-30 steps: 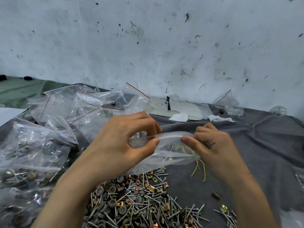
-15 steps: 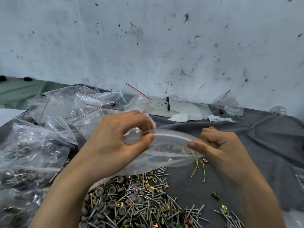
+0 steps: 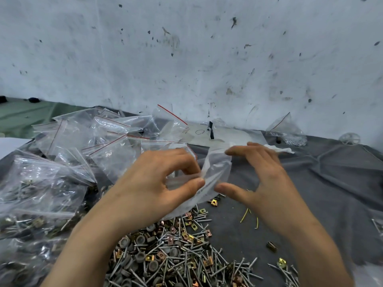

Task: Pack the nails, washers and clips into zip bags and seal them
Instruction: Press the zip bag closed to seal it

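The left hand (image 3: 153, 183) pinches a clear zip bag (image 3: 216, 172) between the thumb and the curled fingers, gripping it at its left end, and the bag hangs crumpled in the air between the 2 hands. The right hand (image 3: 265, 179) is spread wide just beside it, with thumb and fingers straightened and apart. Its index tip is at the bag's upper corner and its thumb is near the lower edge, but whether either touches the plastic cannot be told. Directly below the hands, on a wrinkled grey cloth (image 3: 323, 193), lies a loose pile (image 3: 165, 257) of nails, grey washers and brass-coloured clips, running off the bottom of the view. 1 single clip (image 3: 213, 202) lies apart just under the bag, a few yellow wire bits (image 3: 248, 217) lie below the right hand, and a dark clip (image 3: 271, 246) lies beside the right forearm. To the left, filled bags (image 3: 39, 195) of the same hardware are heaped together. Behind them is a heap of empty bags (image 3: 107, 135) with red seal lines. Further back, against the stained white wall (image 3: 186, 59), lie a white sheet (image 3: 226, 134) with a black mark and a small bag (image 3: 287, 131) holding tiny metal parts.
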Motion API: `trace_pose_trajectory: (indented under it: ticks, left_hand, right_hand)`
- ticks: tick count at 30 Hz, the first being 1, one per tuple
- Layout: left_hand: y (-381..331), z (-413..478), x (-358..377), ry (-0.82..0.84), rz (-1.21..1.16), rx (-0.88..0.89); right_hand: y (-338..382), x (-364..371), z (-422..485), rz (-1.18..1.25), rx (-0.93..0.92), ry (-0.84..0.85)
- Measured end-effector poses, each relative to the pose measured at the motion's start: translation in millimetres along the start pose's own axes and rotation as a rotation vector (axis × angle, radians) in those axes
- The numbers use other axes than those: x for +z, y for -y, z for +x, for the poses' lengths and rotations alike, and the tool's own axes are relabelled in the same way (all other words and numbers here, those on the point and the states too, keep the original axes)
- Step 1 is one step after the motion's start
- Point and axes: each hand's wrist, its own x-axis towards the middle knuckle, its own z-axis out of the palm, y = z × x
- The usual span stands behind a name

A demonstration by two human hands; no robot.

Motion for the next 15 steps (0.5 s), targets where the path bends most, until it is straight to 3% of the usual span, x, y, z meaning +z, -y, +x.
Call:
trace_pose_trajectory:
  ticks: [4, 11, 15]
  left_hand:
    - [0.5, 0.6, 1.1, 0.003, -0.001, -0.011]
    - [2.1, 1.5, 2.4, -0.052, 0.003, -0.081]
    - [8.1, 1.6, 1.9, -0.050, 0.102, -0.166]
  right_hand:
    - [6.8, 8.2, 0.5, 0.072, -0.029, 0.027]
    - [14.7, 21.2, 2.5, 0.074, -0.235, -0.117]
    - [18.4, 26.5, 3.6, 0.041, -0.197, -0.198]
